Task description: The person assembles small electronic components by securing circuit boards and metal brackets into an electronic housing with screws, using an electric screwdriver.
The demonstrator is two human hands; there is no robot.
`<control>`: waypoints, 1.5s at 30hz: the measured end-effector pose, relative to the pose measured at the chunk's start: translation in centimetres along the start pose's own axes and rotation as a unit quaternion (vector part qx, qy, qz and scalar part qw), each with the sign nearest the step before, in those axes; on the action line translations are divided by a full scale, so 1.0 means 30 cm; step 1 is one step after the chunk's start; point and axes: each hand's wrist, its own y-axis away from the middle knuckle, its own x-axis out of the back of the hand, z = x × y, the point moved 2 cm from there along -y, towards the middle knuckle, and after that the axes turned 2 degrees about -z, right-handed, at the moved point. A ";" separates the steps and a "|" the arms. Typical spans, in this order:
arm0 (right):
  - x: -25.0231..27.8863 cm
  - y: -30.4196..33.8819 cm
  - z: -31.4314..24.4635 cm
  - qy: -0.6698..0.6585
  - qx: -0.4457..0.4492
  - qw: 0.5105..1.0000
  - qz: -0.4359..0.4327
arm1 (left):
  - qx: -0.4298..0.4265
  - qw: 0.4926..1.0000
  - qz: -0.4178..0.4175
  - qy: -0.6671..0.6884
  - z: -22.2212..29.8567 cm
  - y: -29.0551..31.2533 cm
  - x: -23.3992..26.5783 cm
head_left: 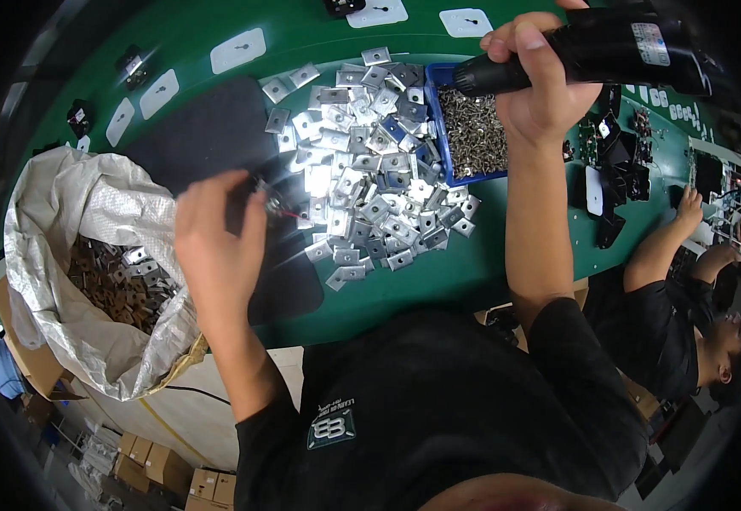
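Observation:
My right hand (545, 85) is wrapped around a black electric screwdriver (609, 53) held above the table, its front end pointing left over the blue tray (450, 162) of small screws (477, 132). My left hand (221, 226) is over the dark mat (289, 285), with thumb and fingers around a small dark part (275, 203) that has a red wire. The fingers partly hide this part. Just right of it lies a loose heap of silvery metal plates (362, 162), each with a hole.
A white woven sack (115, 204) of metal pieces (119, 285) stands at the left. White cards (238, 51) and small black parts (134, 68) line the far side of the green table (489, 230). Black housings (617, 170) lie at right, near another person (655, 315).

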 end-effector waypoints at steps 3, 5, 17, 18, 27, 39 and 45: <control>0.011 0.012 0.010 -0.004 0.017 1.000 0.003 | 0.038 0.996 -0.074 -0.010 -0.023 0.046 -0.036; 0.034 0.013 0.007 -0.001 0.028 1.000 0.014 | 0.013 0.998 -0.054 -0.009 -0.010 0.040 -0.032; 0.132 0.019 -0.230 -0.116 0.032 0.987 -0.107 | -0.245 0.959 0.031 0.137 0.301 -0.140 -0.139; 0.125 0.019 -0.254 -0.155 0.016 0.981 -0.118 | -0.244 0.958 0.033 0.144 0.322 -0.149 -0.155; 0.091 0.044 -0.351 -0.189 0.000 0.972 -0.139 | -0.215 0.939 0.000 0.270 0.381 -0.144 -0.221; 0.013 0.077 -0.372 -0.249 -0.032 0.958 -0.141 | -0.239 0.929 0.026 0.280 0.341 -0.072 -0.154; -0.005 0.090 -0.369 -0.234 -0.033 0.952 -0.192 | -0.230 0.933 0.041 0.272 0.309 -0.049 -0.126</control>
